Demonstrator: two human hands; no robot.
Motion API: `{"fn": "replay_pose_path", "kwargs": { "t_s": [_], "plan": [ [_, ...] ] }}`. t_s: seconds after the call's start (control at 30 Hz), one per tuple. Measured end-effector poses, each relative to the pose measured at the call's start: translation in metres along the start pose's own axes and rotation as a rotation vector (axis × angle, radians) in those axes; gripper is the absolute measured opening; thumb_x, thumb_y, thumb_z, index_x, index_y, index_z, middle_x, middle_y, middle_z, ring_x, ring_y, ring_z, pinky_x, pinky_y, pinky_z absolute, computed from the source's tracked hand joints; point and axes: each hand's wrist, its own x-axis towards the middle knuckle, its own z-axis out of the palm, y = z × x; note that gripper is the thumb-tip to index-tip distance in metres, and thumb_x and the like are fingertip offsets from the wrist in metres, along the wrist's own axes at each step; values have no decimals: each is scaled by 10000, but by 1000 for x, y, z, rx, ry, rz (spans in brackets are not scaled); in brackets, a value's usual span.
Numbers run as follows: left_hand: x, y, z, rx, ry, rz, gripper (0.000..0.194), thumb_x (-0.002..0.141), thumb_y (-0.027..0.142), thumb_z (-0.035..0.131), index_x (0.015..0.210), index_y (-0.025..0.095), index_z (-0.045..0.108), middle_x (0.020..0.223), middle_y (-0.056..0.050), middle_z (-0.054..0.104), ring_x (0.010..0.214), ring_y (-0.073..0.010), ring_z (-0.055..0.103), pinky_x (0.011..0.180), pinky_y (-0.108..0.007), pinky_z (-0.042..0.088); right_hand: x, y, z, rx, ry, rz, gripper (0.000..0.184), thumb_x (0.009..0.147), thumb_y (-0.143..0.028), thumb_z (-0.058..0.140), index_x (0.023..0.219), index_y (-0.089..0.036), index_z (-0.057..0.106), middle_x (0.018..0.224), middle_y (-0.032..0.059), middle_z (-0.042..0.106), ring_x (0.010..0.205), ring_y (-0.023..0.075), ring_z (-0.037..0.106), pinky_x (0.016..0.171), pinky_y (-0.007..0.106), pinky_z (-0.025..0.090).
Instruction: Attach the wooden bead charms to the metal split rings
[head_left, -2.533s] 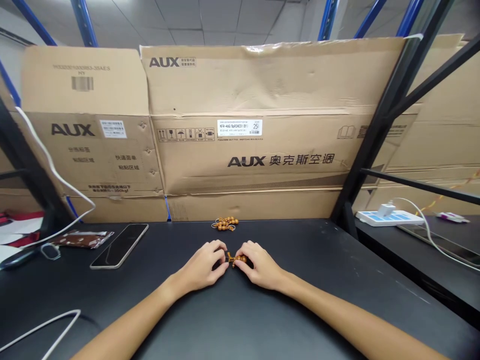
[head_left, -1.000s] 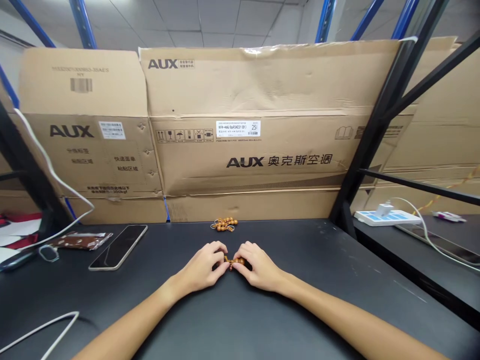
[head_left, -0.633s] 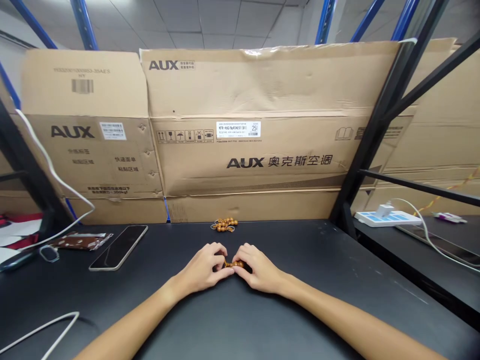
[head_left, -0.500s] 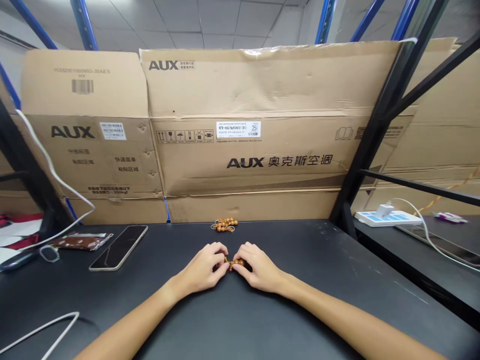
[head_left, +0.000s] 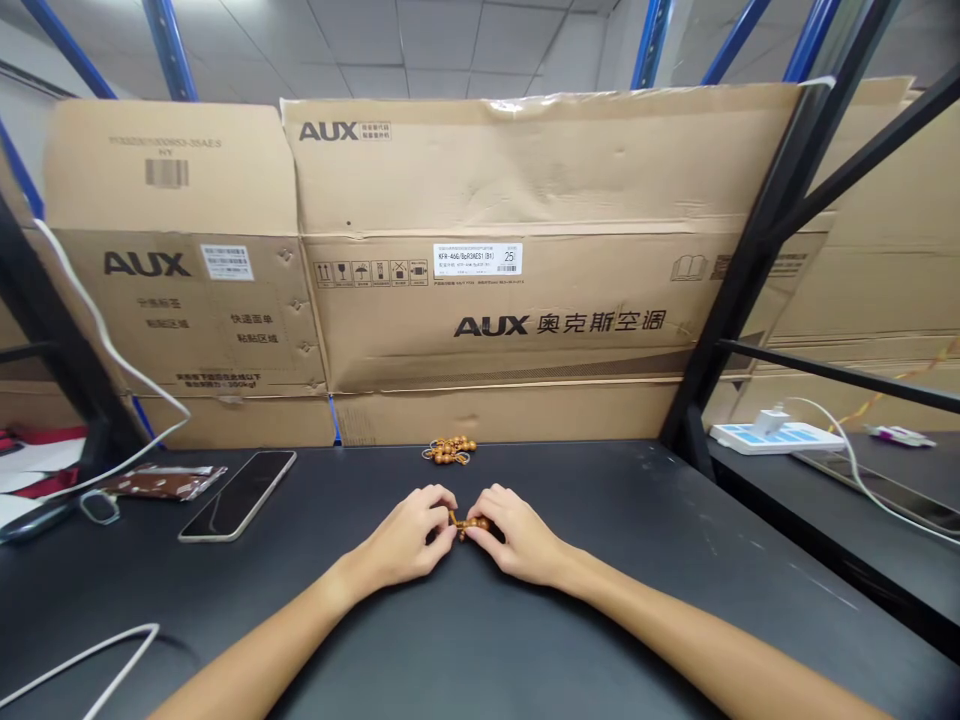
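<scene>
A small brown-and-gold beaded keychain (head_left: 478, 523) is held between my two hands, just above or on the dark table. My left hand (head_left: 418, 530) pinches its cord end between thumb and fingers. Its bead end is gripped by my right hand (head_left: 510, 533), with thumb and fingertips closed round it. A few tiny beads hang below. Fingers hide part of the keychain. Beyond my hands, against the cardboard, lies a cluster of similar beaded keychains (head_left: 450, 450) with metal rings.
A phone (head_left: 238, 497) and a brown packet (head_left: 169, 482) lie at left on the table (head_left: 420, 650). White cables (head_left: 112, 665) cross the left side. Cardboard panels (head_left: 495, 350) stand behind. A black frame post (head_left: 720, 300) rises at right, beside a power strip (head_left: 776, 437).
My left fingertips have shifted slightly left, and a little more of the keychain shows between the hands. The rest looks the same.
</scene>
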Motion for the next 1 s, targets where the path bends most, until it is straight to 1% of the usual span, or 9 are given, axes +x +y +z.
{"fn": "replay_pose_path", "kwargs": {
  "t_s": [0.1, 0.27, 0.33, 0.47, 0.6, 0.7, 0.77, 0.93, 1.0],
  "plan": [
    [0, 1, -1, -4, -6, -4, 175, 870, 176, 486, 711, 184, 558, 1026, -47, 577, 848, -166, 561, 819, -322, 449, 0, 0, -1, 8, 10, 7, 84, 908, -253, 506, 872, -207, 567, 834, 42, 592, 781, 190, 504, 729, 335, 417],
    [-2, -2, 0, -20, -21, -5, 342, 869, 312, 582, 564, 170, 520, 999, -36, 589, 806, -158, 560, 782, -313, 451, -1, 0, 0, 51, -5, -54, 77, 911, -248, 497, 882, -202, 551, 835, 39, 584, 778, 184, 497, 739, 330, 422],
    [-1, -2, 0, -18, -14, 9, 328, 880, 294, 567, 576, 172, 553, 996, -38, 593, 822, -161, 565, 802, -319, 449, -1, 0, 0, 47, -5, -58, 80, 914, -256, 498, 885, -201, 549, 836, 38, 584, 782, 183, 495, 735, 324, 419],
    [0, -2, 1, -25, 7, 20, 256, 904, 202, 479, 706, 178, 639, 1011, -59, 590, 889, -176, 572, 852, -320, 450, 0, 0, 1, 9, 0, -27, 99, 922, -274, 499, 886, -200, 556, 830, 35, 586, 779, 181, 493, 734, 322, 408],
    [1, 3, 0, -43, -27, 19, 243, 902, 159, 440, 779, 174, 650, 1030, -66, 584, 898, -177, 573, 865, -306, 453, 0, -1, 0, -14, -2, -11, 102, 923, -272, 502, 881, -203, 565, 829, 31, 592, 781, 181, 496, 734, 318, 399],
    [2, 4, -2, -86, -45, 1, 247, 912, 159, 420, 809, 174, 644, 1053, -67, 573, 936, -182, 563, 895, -306, 442, 1, -1, 0, -19, 14, 6, 90, 918, -260, 508, 885, -205, 570, 834, 31, 602, 783, 182, 501, 734, 316, 394],
    [3, 2, -3, -149, -55, -24, 263, 925, 177, 409, 807, 175, 644, 1075, -66, 559, 954, -179, 560, 908, -298, 438, 1, 0, 0, -19, 35, 28, 82, 915, -254, 512, 893, -205, 574, 841, 32, 612, 779, 182, 504, 728, 314, 393],
    [5, -8, -4, -280, -110, -88, 303, 922, 201, 428, 698, 169, 630, 1139, -46, 517, 927, -161, 568, 911, -285, 431, 2, 0, -1, -11, 49, 66, 100, 918, -257, 502, 893, -200, 580, 852, 35, 635, 783, 183, 515, 720, 311, 392],
    [5, -11, -5, -318, -133, -106, 302, 926, 219, 434, 706, 171, 635, 1161, -40, 505, 938, -159, 567, 912, -280, 426, 2, 0, -1, -7, 49, 65, 118, 927, -268, 487, 896, -202, 580, 857, 36, 638, 786, 181, 518, 729, 313, 393]
  ]
}}
